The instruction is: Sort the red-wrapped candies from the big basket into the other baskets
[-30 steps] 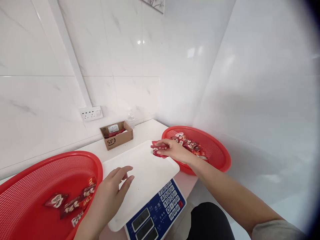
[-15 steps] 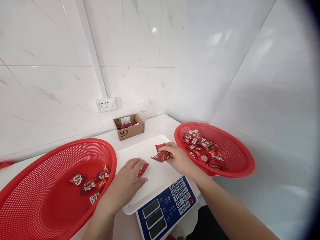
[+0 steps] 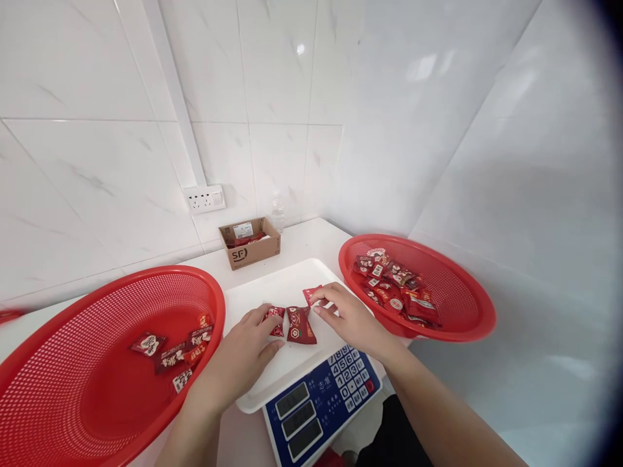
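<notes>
**Hands meet over red packets on scale tray**

Left hand, palm down and loosely open, rests its fingertips on the near packet at the middle of the white scale tray. Right hand pinches the far packet by a corner, toward the tray's right edge. A middle packet lies flat between them. Bare tray lies beyond the hands. Left of the tray, the left basket holds a few packets; right of it, the right basket holds a heap of packets.

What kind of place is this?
Likely a small weighing or packing station in a white-tiled corner. A digital scale has red packets on its pan, the left basket and right basket hold more, and a cardboard box sits by the wall.
</notes>
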`<state>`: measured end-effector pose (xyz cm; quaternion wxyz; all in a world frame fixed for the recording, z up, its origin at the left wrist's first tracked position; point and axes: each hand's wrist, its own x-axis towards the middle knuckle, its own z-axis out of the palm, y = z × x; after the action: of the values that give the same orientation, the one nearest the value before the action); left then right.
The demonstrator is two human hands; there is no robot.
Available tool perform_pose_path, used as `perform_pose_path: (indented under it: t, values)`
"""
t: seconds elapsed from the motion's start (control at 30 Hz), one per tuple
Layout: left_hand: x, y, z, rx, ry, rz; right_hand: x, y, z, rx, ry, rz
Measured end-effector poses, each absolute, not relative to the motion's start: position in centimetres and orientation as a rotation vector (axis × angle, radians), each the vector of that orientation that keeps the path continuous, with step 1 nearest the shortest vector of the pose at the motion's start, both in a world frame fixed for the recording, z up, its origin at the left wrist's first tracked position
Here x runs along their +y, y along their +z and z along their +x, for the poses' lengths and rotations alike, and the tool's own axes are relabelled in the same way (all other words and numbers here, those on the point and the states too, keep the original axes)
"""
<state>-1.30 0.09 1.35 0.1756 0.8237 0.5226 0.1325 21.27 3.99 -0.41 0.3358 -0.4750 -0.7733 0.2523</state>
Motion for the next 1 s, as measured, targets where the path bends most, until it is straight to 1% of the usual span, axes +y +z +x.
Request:
perform_pose_path:
  t: [0.1,0.27,0.57,0.73,1.0]
  values:
    - [0.0,1.5,-1.2,1.441,0.364,2.319,4.1,-0.8,20.8,-2.002,0.686,-1.187]
    - [0.1,0.9,-1.4,1.423,0.388,2.297,3.8,-0.6,19.7,-2.141,0.732,-1.083]
    - [0.2,0.7,-1.5,1.399,0.429,2.306,3.0,-0.7,19.7,-2.230,0.696,-1.197]
    - [0.2,0.9,-1.5,1.339,0.466,2.293,2.3,-0.4,19.8,-2.301,0.764,-1.167]
    - [0.5,-0.2,-1.3,1.306,0.401,2.422,1.4,0.1,20.1,-2.352,0.858,-0.963]
